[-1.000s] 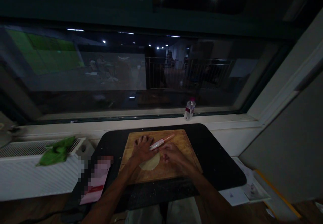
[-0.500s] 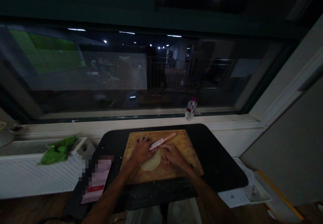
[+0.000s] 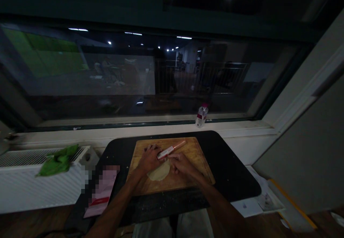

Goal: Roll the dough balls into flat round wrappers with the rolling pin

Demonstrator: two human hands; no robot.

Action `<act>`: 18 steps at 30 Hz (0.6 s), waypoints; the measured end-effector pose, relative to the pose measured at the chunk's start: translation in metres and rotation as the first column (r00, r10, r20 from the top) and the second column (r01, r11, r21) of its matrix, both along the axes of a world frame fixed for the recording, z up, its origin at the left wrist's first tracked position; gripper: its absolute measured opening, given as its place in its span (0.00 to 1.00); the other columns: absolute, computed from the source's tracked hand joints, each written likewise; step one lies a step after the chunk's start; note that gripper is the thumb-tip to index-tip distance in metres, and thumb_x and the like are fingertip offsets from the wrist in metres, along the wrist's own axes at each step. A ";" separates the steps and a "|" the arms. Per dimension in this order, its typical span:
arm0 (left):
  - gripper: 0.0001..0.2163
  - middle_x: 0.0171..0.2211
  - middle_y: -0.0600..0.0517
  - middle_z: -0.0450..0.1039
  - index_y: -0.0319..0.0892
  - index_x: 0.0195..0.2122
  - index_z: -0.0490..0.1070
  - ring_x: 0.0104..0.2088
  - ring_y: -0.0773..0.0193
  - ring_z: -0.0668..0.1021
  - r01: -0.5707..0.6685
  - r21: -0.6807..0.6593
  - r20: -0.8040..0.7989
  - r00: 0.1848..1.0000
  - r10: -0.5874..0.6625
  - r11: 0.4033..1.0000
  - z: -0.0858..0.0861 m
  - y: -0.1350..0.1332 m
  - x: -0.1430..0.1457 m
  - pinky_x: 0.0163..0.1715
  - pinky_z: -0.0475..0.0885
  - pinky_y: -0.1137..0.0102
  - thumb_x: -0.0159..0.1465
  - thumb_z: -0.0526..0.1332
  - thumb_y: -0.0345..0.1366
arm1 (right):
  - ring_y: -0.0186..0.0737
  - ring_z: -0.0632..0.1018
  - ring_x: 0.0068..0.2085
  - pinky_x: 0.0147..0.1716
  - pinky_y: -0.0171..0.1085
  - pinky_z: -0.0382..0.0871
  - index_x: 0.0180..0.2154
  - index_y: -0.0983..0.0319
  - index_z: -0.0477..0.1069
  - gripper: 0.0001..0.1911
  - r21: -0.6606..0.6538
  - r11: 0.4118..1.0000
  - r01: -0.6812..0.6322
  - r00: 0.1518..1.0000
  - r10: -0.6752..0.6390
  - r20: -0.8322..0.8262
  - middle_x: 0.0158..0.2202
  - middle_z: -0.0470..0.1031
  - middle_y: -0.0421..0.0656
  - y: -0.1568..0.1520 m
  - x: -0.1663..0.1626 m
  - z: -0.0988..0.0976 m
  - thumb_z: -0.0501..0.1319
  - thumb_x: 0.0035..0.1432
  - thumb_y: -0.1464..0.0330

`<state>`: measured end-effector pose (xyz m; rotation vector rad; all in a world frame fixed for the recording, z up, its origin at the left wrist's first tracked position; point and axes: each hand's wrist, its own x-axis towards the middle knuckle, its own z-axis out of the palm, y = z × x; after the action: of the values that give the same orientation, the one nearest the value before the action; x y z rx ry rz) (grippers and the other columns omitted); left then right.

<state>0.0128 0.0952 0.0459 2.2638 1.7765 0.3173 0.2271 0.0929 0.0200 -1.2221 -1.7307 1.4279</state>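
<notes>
A thin, pale round of dough [image 3: 159, 171] lies on the wooden cutting board [image 3: 185, 182]. My left hand [image 3: 149, 160] rests over its upper left part, palm down, fingers reaching forward onto the board. From the right, my right hand [image 3: 181, 164] has its fingers bent in and closed at the dough's right edge. Just beyond both hands lies a pinkish-orange stick [image 3: 179, 145] with a white and red label, slanting up to the right. Its near end touches or almost touches my left fingers; its exact kind is unclear. Part of the dough is hidden under my left hand.
The board sits on a black table [image 3: 228, 173]. A pink packet [image 3: 100, 191] lies at its left edge. A bottle [image 3: 201, 116] stands on the windowsill, and a green cloth [image 3: 57, 161] drapes over the radiator [image 3: 40, 188]. Papers [image 3: 248, 207] lie beyond the right edge.
The whole view has shifted slightly. Both hands stay at the dough with almost the same pose, and the labelled stick keeps its place on the board.
</notes>
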 end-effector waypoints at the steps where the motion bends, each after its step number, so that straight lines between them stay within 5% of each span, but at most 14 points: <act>1: 0.17 0.61 0.48 0.77 0.56 0.58 0.80 0.64 0.46 0.73 0.001 -0.004 0.003 1.000 -0.001 1.000 -0.001 0.001 -0.001 0.64 0.66 0.52 0.70 0.65 0.51 | 0.34 0.75 0.22 0.24 0.31 0.69 0.48 0.61 0.84 0.18 0.013 1.000 0.013 1.000 -0.013 0.010 0.25 0.77 0.36 0.001 0.001 0.000 0.61 0.65 0.61; 8: 0.18 0.60 0.49 0.77 0.56 0.57 0.81 0.63 0.47 0.74 0.042 -0.013 0.037 0.998 -0.042 0.999 0.000 0.002 -0.005 0.63 0.67 0.53 0.69 0.67 0.52 | 0.42 0.81 0.33 0.30 0.33 0.70 0.34 0.59 0.80 0.03 0.223 0.962 0.159 0.979 -0.183 0.090 0.33 0.84 0.43 0.007 -0.002 -0.003 0.69 0.60 0.66; 18: 0.19 0.60 0.45 0.76 0.54 0.57 0.82 0.63 0.44 0.74 0.051 0.035 0.006 0.999 -0.052 0.998 -0.001 0.000 -0.004 0.62 0.67 0.51 0.71 0.64 0.55 | 0.42 0.79 0.32 0.32 0.35 0.64 0.28 0.58 0.75 0.11 0.319 0.932 0.170 0.892 -0.283 0.352 0.29 0.81 0.41 0.008 -0.004 0.005 0.71 0.62 0.67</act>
<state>0.0093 0.0949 0.0446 2.3255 1.7193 0.3485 0.2233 0.1010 0.0251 -1.5661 -1.8907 0.7992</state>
